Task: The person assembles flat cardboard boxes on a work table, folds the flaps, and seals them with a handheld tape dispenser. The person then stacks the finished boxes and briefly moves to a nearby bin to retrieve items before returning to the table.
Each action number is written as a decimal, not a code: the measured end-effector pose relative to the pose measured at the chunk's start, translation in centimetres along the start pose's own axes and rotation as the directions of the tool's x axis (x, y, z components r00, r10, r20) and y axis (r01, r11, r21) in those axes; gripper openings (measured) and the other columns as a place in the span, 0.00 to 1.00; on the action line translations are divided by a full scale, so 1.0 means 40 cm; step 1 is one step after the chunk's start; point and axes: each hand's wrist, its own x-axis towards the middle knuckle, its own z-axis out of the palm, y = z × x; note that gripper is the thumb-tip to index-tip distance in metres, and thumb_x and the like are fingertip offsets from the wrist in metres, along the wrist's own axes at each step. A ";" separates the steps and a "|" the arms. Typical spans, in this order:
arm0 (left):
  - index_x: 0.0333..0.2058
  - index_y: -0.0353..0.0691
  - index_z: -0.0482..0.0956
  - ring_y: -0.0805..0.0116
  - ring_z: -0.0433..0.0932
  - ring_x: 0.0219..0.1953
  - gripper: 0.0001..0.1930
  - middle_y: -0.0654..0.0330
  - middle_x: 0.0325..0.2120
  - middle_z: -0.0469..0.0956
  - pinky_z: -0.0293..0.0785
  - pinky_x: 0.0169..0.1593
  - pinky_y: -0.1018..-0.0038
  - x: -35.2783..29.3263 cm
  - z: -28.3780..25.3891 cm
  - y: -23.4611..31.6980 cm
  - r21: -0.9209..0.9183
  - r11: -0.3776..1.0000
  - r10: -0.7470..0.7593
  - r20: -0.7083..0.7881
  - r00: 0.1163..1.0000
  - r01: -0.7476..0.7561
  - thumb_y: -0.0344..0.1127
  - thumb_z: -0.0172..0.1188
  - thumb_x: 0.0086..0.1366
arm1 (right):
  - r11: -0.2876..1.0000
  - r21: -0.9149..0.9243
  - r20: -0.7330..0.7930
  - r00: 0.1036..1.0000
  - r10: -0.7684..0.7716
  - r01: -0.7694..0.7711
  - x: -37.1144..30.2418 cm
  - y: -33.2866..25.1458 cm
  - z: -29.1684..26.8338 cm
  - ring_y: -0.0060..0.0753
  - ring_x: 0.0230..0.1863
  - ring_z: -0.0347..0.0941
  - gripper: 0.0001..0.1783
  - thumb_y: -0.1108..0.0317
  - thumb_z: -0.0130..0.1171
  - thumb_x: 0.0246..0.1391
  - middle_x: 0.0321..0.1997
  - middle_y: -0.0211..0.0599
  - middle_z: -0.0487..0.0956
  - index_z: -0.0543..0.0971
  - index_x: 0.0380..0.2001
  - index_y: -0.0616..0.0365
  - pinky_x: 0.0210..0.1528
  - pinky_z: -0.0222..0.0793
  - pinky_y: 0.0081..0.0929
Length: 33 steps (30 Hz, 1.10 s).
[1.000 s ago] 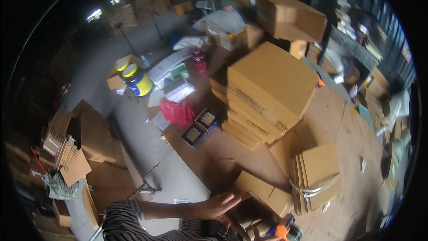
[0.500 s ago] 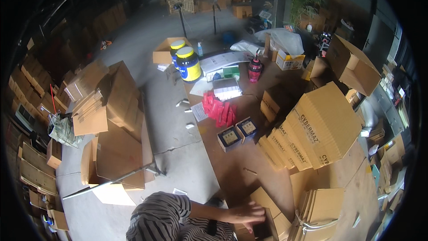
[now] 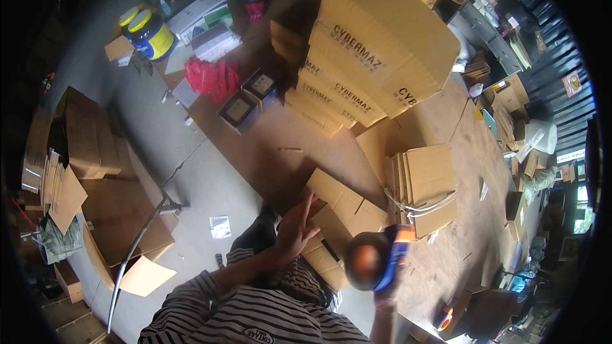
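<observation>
Brown and flapped, the carton (image 3: 333,225) is set by the edge of the desk (image 3: 264,153), between both hands but nearer the left hand (image 3: 293,232), whose fingers are extended, unclenched; to its right, a blurred tape dispenser (image 3: 384,260) is gripped by the right hand (image 3: 387,290).

I see an open brown cardboard carton (image 3: 344,204) at the near side of a flat brown table (image 3: 287,175), with a string-tied bundle of flat brown cardboard (image 3: 427,181) to its right. Behind both stands a stack of brown cardboard boxes (image 3: 389,32); to my left of that sit two small dark-blue square boxes (image 3: 240,113), red packets (image 3: 213,79) just behind them.
</observation>
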 end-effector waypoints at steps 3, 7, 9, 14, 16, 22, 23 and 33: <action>0.70 0.38 0.57 0.52 0.79 0.51 0.40 0.52 0.51 0.80 0.72 0.57 0.57 0.010 0.007 -0.013 0.139 0.990 0.029 0.052 0.998 -0.036 0.35 0.67 0.63 | 0.993 -0.022 -0.013 0.993 0.116 -0.116 -0.028 0.028 -0.048 0.32 0.56 0.75 0.44 0.37 0.67 0.53 0.56 0.35 0.79 0.72 0.61 0.61 0.62 0.69 0.34; 0.69 0.37 0.60 0.52 0.80 0.45 0.33 0.53 0.44 0.81 0.71 0.56 0.55 0.015 0.015 -0.009 0.300 0.952 0.066 0.013 0.998 -0.067 0.39 0.61 0.69 | 0.978 -0.095 -0.030 0.983 0.182 -0.184 -0.055 0.018 -0.066 0.26 0.44 0.77 0.37 0.44 0.74 0.49 0.45 0.34 0.81 0.77 0.51 0.64 0.50 0.73 0.26; 0.69 0.36 0.60 0.52 0.80 0.46 0.33 0.52 0.44 0.81 0.71 0.56 0.56 0.017 0.018 -0.010 0.311 0.947 0.078 0.001 0.997 -0.074 0.38 0.61 0.69 | 0.964 -0.157 0.022 0.975 0.220 -0.214 -0.065 0.004 -0.067 0.24 0.40 0.77 0.35 0.44 0.75 0.48 0.41 0.33 0.81 0.79 0.46 0.66 0.46 0.73 0.25; 0.68 0.34 0.61 0.52 0.78 0.55 0.32 0.47 0.54 0.78 0.70 0.60 0.62 0.017 0.004 -0.036 0.068 0.990 -0.138 0.229 0.963 0.125 0.35 0.61 0.70 | 0.798 -0.501 0.284 0.807 0.517 -0.335 -0.009 -0.009 -0.053 0.24 0.31 0.78 0.34 0.45 0.70 0.53 0.33 0.35 0.82 0.79 0.44 0.70 0.36 0.73 0.21; 0.66 0.33 0.64 0.49 0.78 0.53 0.30 0.45 0.52 0.78 0.73 0.56 0.62 0.000 0.013 -0.056 -0.128 0.974 -0.166 0.149 0.975 0.185 0.34 0.61 0.69 | 0.781 -0.534 0.288 0.799 0.529 -0.324 -0.011 -0.018 -0.042 0.23 0.34 0.77 0.35 0.46 0.71 0.54 0.34 0.34 0.82 0.79 0.48 0.70 0.38 0.72 0.21; 0.68 0.32 0.62 0.49 0.72 0.61 0.28 0.43 0.60 0.72 0.67 0.63 0.63 -0.036 -0.026 -0.031 -0.186 0.967 -0.140 0.184 0.973 0.175 0.31 0.56 0.72 | 0.771 -0.577 0.329 0.787 0.522 -0.270 -0.022 -0.047 0.006 0.19 0.37 0.70 0.33 0.49 0.72 0.55 0.35 0.29 0.81 0.79 0.49 0.69 0.41 0.68 0.19; 0.69 0.32 0.60 0.52 0.69 0.65 0.27 0.44 0.64 0.69 0.64 0.66 0.64 -0.056 -0.017 -0.050 -0.158 0.970 -0.148 0.207 0.967 0.183 0.30 0.53 0.74 | 0.772 -0.551 0.330 0.767 0.550 -0.316 -0.025 -0.038 -0.002 0.19 0.38 0.70 0.33 0.48 0.72 0.55 0.35 0.29 0.81 0.79 0.49 0.69 0.41 0.68 0.19; 0.45 0.33 0.83 0.65 0.79 0.51 0.13 0.51 0.49 0.80 0.75 0.50 0.72 -0.004 -0.104 0.099 -0.366 0.815 -0.378 0.251 0.891 0.449 0.37 0.61 0.72 | 0.731 -0.612 0.368 0.710 0.600 -0.301 0.022 -0.045 -0.009 0.17 0.35 0.72 0.31 0.49 0.70 0.57 0.32 0.30 0.81 0.79 0.49 0.69 0.37 0.69 0.20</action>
